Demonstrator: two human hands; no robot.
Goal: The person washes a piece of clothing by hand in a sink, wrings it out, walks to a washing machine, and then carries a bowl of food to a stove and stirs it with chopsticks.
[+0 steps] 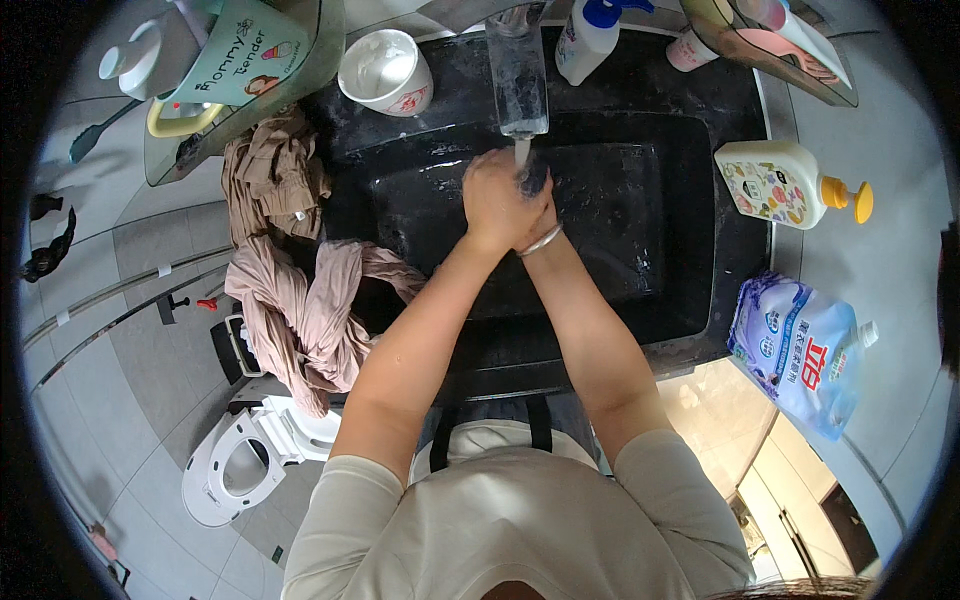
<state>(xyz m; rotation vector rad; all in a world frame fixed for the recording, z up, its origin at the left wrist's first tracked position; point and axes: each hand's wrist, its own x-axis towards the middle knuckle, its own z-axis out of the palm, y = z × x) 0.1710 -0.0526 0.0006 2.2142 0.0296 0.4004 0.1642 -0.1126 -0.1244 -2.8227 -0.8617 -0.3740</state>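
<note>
My left hand (493,200) and my right hand (543,218) are pressed together over the black sink (690,200), beneath a wide clear faucet (517,80). Water runs from its spout onto them. Fingers of both hands are closed around one another. A small dark patch (533,178) shows between them; whether it is a wet item or the sink behind, I cannot make out. A silver bangle (541,240) circles my right wrist. The right fingers are mostly hidden.
Pink cloth (310,300) and brown cloth (270,180) hang over the sink's left edge. A white tub (388,75) and a blue-capped bottle (588,40) stand behind. To the right are a yellow-pump bottle (770,185) and a purple-blue refill pouch (800,350). A toilet (225,480) is lower left.
</note>
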